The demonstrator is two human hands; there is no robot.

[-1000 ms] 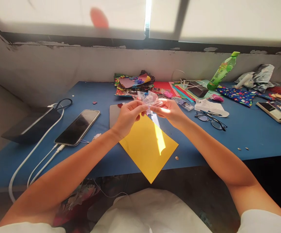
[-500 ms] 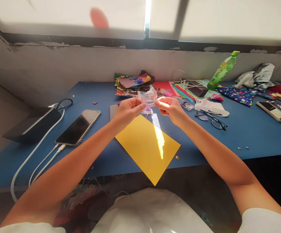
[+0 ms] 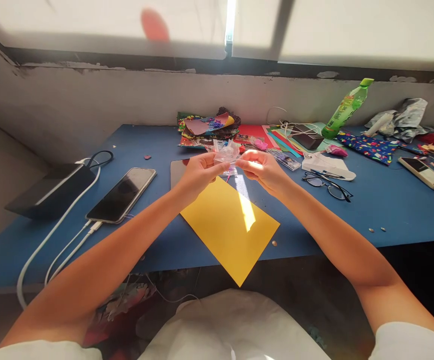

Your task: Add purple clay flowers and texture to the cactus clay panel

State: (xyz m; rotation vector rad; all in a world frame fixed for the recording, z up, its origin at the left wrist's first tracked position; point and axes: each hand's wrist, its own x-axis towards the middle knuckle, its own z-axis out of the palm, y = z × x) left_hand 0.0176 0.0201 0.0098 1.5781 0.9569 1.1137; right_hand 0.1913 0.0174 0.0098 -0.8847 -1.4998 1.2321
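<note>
A crumpled clear plastic bag (image 3: 226,150) is held up between my two hands over the middle of the desk. My left hand (image 3: 203,172) pinches its left side. On the right, my right hand (image 3: 259,169) has thumb and fingers pressed together at the bag's edge. Below them a yellow sheet of paper (image 3: 228,227) lies turned at an angle, one corner past the desk's front edge, with a bright strip of sunlight across it. A flat grey item (image 3: 176,175) is partly hidden behind my left hand.
The blue desk (image 3: 156,240) carries a phone (image 3: 122,195) with white cables and a black box (image 3: 51,192) at left. Glasses (image 3: 327,186), a green bottle (image 3: 348,109), a patterned pouch (image 3: 369,146) and another phone (image 3: 427,173) stand or lie at right. Colourful packets (image 3: 207,127) sit behind.
The plastic bag has sunk lower and looks more crumpled between my fingers. My hands have shifted slightly, and the whole view has moved a little.
</note>
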